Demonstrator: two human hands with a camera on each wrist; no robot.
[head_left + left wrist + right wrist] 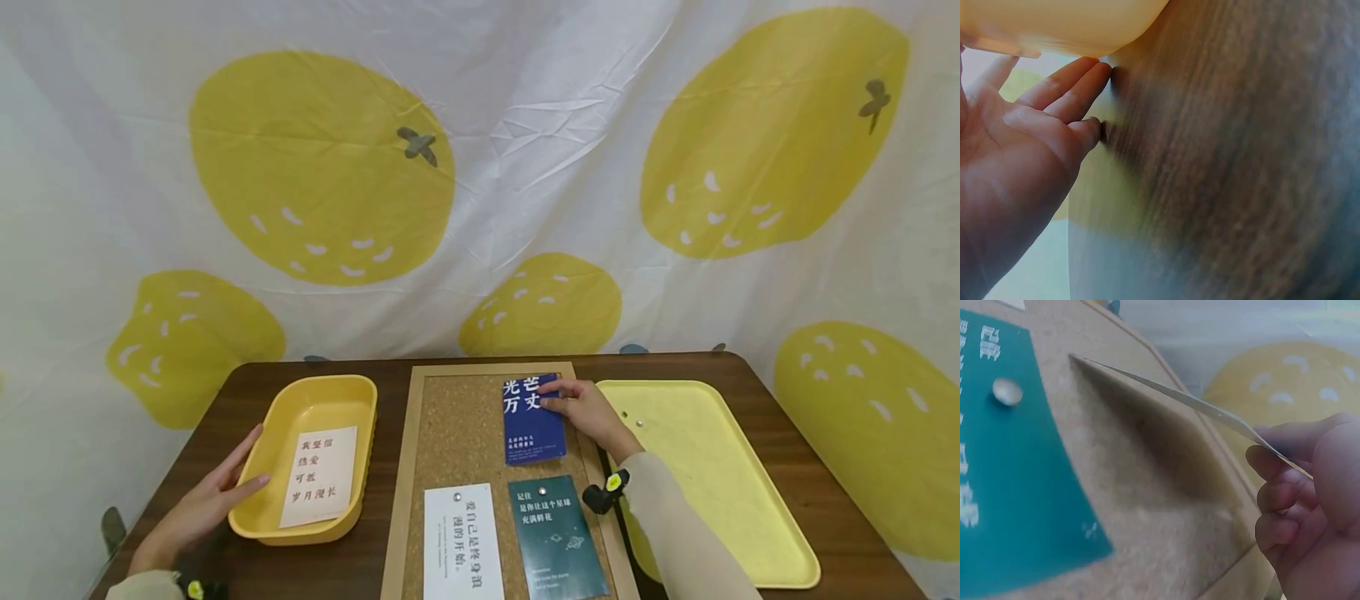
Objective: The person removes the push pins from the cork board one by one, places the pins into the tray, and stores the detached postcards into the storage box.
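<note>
My right hand (592, 410) pinches the upper right edge of a blue card (536, 442) with white writing. In the right wrist view the card (1210, 411) is seen edge-on, tilted up off the cork board (457, 429), its far edge low over the cork. My left hand (206, 504) is at the left side of a yellow bin (363, 492), thumb over the rim, fingers fairly straight along the outside. The left wrist view shows these fingers (1082, 90) below the bin wall. A pale card (321, 475) with red writing lies tilted in the bin.
A white card (463, 550) and a teal card (558, 542), each with a silver pushpin, are on the board's lower part. Right of the board, a light yellow tray (720, 492) holds small pins (639, 423). A lemon-print curtain (480, 183) hangs behind the wooden table (813, 500).
</note>
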